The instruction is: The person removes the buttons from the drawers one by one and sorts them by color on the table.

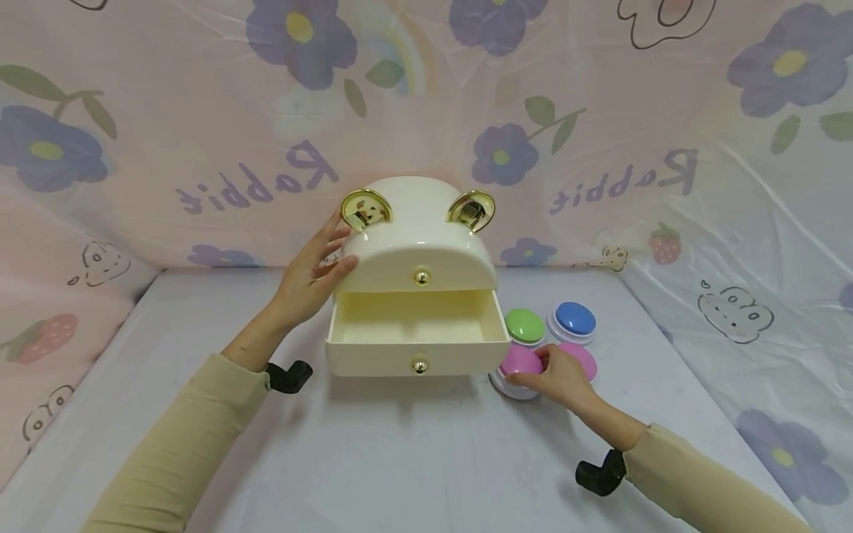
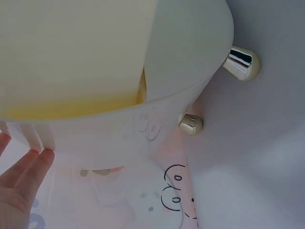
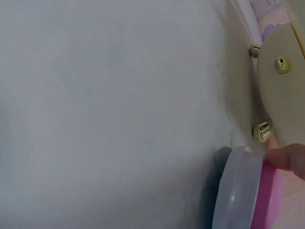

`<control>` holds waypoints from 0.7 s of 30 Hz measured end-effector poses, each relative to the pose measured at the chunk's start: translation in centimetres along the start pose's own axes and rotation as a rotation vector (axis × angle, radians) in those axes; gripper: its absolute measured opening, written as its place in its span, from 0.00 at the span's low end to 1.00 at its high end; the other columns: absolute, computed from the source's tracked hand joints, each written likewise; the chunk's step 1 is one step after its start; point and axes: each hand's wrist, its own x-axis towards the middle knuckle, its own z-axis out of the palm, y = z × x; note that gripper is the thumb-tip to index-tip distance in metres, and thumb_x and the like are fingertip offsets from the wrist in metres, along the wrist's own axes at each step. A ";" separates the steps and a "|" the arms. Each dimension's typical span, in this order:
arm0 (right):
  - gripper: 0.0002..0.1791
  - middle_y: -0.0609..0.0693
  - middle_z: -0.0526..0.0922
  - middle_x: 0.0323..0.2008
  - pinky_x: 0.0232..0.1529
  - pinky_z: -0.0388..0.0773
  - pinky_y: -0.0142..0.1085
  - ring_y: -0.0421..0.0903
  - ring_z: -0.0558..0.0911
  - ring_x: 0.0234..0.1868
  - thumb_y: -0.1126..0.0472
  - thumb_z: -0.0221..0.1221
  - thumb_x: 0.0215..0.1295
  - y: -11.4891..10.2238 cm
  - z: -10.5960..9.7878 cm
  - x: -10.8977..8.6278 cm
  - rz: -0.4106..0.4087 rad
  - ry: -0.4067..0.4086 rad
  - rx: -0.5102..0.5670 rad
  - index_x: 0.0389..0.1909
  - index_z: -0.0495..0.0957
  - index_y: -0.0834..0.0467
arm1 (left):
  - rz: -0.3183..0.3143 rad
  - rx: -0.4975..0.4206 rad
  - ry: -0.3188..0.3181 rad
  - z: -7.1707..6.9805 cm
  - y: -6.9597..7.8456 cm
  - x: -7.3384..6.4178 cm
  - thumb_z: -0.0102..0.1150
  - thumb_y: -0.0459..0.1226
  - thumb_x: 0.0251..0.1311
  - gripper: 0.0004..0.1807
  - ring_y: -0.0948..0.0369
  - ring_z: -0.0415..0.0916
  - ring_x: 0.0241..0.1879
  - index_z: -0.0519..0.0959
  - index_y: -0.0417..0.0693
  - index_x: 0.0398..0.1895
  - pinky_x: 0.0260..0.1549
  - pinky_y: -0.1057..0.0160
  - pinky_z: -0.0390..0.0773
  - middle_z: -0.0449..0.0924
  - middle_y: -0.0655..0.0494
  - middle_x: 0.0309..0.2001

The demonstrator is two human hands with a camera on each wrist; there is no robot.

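Note:
A cream drawer box (image 1: pixel 420 255) with two gold ears and gold knobs stands upright on the table. Its lower drawer (image 1: pixel 418 358) is pulled out, and the bare inside shows. My left hand (image 1: pixel 309 274) rests against the box's left side, thumb near the front and fingers fairly straight; in the left wrist view its fingertips (image 2: pixel 45 155) touch the side wall. Right of the drawer, my right hand (image 1: pixel 560 377) pinches a pink-topped round button (image 1: pixel 522 361) on a white base. In the right wrist view, one fingertip (image 3: pixel 281 157) presses the rim of its pink top.
Behind the pinched one are a green-topped button (image 1: pixel 525 326) and a blue-topped button (image 1: pixel 576 318). Another pink-topped button (image 1: pixel 580 360) is partly hidden by my right hand. A flower-printed cloth (image 1: pixel 413 111) hangs behind the white table (image 1: pixel 400 459).

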 end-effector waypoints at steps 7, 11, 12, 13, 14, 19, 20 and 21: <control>0.38 0.59 0.78 0.38 0.32 0.76 0.32 0.48 0.75 0.37 0.45 0.70 0.43 0.3 0.3 0.2 -0.022 0.003 -0.007 0.47 0.70 0.68 | -0.003 -0.001 0.005 0.0 0.2 -0.1 0.49 0.37 0.66 0.38 0.45 0.57 0.67 0.43 0.60 0.74 0.63 0.44 0.64 0.57 0.45 0.67; 0.39 0.62 0.78 0.42 0.38 0.80 0.38 0.51 0.76 0.41 0.46 0.69 0.45 0.2 0.1 0.1 -0.019 -0.021 0.006 0.50 0.67 0.68 | -0.008 0.001 0.001 0.1 0.3 -0.1 0.49 0.38 0.66 0.38 0.44 0.57 0.67 0.43 0.59 0.74 0.63 0.44 0.64 0.57 0.44 0.67; 0.39 0.63 0.78 0.44 0.41 0.80 0.40 0.53 0.77 0.43 0.46 0.69 0.46 0.1 -0.1 0.1 -0.022 -0.023 0.012 0.51 0.67 0.68 | -0.010 0.001 -0.001 0.1 0.3 -0.1 0.49 0.38 0.66 0.38 0.44 0.57 0.67 0.43 0.58 0.74 0.63 0.44 0.63 0.57 0.44 0.67; 0.40 0.65 0.77 0.46 0.43 0.81 0.43 0.56 0.77 0.45 0.46 0.68 0.47 0.0 -0.2 0.1 -0.029 -0.026 0.018 0.52 0.66 0.69 | -0.010 0.001 -0.002 0.1 0.3 -0.1 0.49 0.38 0.66 0.38 0.44 0.57 0.67 0.43 0.58 0.74 0.63 0.44 0.63 0.57 0.44 0.67; 0.40 0.66 0.76 0.48 0.46 0.80 0.45 0.58 0.77 0.48 0.46 0.67 0.48 -0.1 -0.4 0.1 -0.030 -0.028 0.026 0.54 0.65 0.69 | -0.010 -0.001 -0.003 0.1 0.3 -0.1 0.49 0.38 0.66 0.38 0.45 0.57 0.67 0.43 0.58 0.74 0.63 0.44 0.63 0.57 0.44 0.67; 0.43 0.67 0.71 0.56 0.51 0.78 0.50 0.62 0.72 0.57 0.42 0.64 0.52 -0.9 -1.4 0.2 -0.048 -0.023 0.081 0.59 0.63 0.68 | -0.013 -0.007 -0.002 0.1 -0.8 0.2 0.50 0.39 0.66 0.38 0.47 0.56 0.68 0.43 0.67 0.73 0.64 0.45 0.63 0.57 0.48 0.68; 0.43 0.67 0.71 0.56 0.51 0.78 0.50 0.62 0.72 0.57 0.41 0.64 0.52 -1.1 -1.6 0.2 -0.048 -0.021 0.091 0.59 0.63 0.67 | -0.010 -0.007 -0.001 0.1 -1.3 0.3 0.50 0.40 0.66 0.38 0.48 0.57 0.68 0.43 0.70 0.72 0.64 0.45 0.63 0.57 0.50 0.68; 0.43 0.66 0.71 0.57 0.50 0.79 0.49 0.61 0.72 0.57 0.40 0.63 0.52 -1.3 -1.7 0.1 -0.052 -0.016 0.096 0.59 0.64 0.67 | -0.005 -0.006 0.001 0.2 -1.8 0.4 0.51 0.41 0.65 0.38 0.48 0.57 0.68 0.43 0.73 0.72 0.64 0.45 0.64 0.58 0.51 0.68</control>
